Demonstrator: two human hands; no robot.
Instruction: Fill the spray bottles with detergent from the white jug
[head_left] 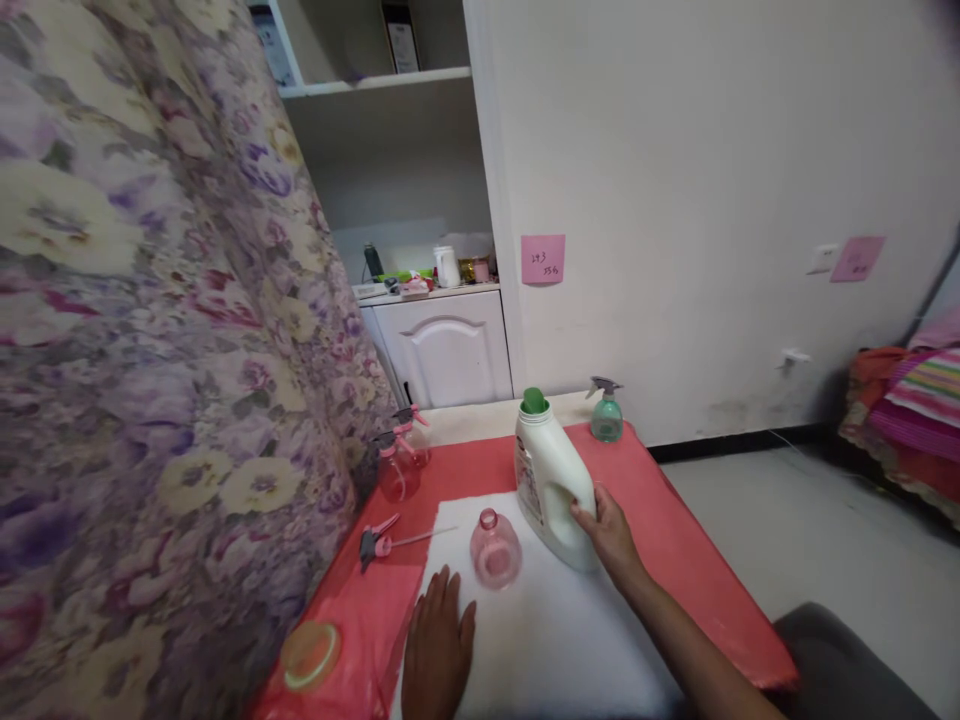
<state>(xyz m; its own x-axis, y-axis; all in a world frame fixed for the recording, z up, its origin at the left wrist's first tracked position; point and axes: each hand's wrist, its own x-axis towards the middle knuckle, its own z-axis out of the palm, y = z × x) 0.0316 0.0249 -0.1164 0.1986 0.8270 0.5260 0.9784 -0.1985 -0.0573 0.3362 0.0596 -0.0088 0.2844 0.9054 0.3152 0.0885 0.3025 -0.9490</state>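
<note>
My right hand (611, 535) is closed around the handle of a large white detergent jug (551, 480). The jug has a green spout (534, 401) in its open neck and a printed label on its left side. My left hand (439, 640) lies flat, fingers stretched out, on the white cloth (555, 645). Between the two hands a clear pink bottle (496, 552) stands upright with its neck uncovered. To its left lies a pink and grey spray head (375, 545), its thin tube pointing toward the bottle.
Two pink spray bottles (397, 478) stand at the table's left edge, a green one (607, 418) at the back right. A round yellowish object (310, 655) rests on the red table cover (360, 620). A flowered curtain (187, 400) hangs on the left; a cabinet (454, 350) stands behind.
</note>
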